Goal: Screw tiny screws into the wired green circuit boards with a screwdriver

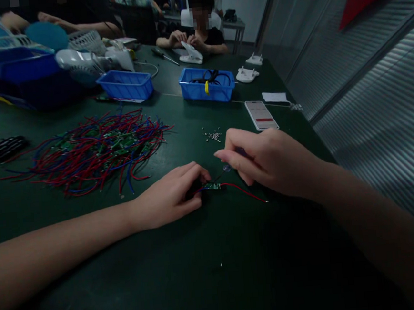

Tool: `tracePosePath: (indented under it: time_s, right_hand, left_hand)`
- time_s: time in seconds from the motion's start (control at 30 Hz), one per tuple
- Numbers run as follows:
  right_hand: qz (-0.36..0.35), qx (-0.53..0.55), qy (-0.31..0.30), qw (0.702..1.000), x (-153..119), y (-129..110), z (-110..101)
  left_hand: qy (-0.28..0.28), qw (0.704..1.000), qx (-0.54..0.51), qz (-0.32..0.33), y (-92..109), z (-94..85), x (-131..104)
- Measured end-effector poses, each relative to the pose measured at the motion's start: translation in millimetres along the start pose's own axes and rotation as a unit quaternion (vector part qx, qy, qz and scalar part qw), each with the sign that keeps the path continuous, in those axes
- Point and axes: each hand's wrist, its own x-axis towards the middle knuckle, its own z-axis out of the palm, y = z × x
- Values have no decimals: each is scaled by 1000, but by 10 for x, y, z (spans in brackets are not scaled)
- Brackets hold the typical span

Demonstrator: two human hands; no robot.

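A small green circuit board (pixel 212 186) lies on the dark green table, with a red wire (pixel 244 191) running off its right end. The fingers of my left hand (pixel 172 196) are closed round the board's left end, where a blue wire partly shows. Just above and to the right, my right hand (pixel 261 158) grips a thin screwdriver (pixel 226 168) by its handle, mostly hidden in the fingers. The shaft slants down-left toward the board; I cannot tell whether the tip touches it. Several small screws (pixel 213 136) are scattered beyond my hands.
A heap of wired boards (pixel 99 151) spreads at the left. Behind stand two blue trays (pixel 126 86) (pixel 207 90), one with black cables. A phone (pixel 261 115) lies beyond my right hand. Across the table, a person (pixel 203 36) handles a white part (pixel 191 54).
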Motion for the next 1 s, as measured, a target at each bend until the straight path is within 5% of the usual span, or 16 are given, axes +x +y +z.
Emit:
tracePosePath:
  time_s: [0.2,0.4,0.57,0.73,1.0]
  right_hand:
    - [49,-136,108,984,-12,-22,151]
    - [-2,4,45,999,8,-8,139]
    - [-45,-83,15,995,3,-25,75]
    - [-28,-174,55,983,-27,-23,64]
    - [-86,-68,5,994,-66,-122,66]
  left_hand:
    - [2,1000,5,-1,-25,9,-8]
    - [-4,1000,-3,-1,-5,-12,-2]
    - [-11,1000,-4,-1,-20,-2,-11]
    - [-6,1000,5,8,-51,6,-26]
    - [-9,1000,-1,11,-32,-10,-10]
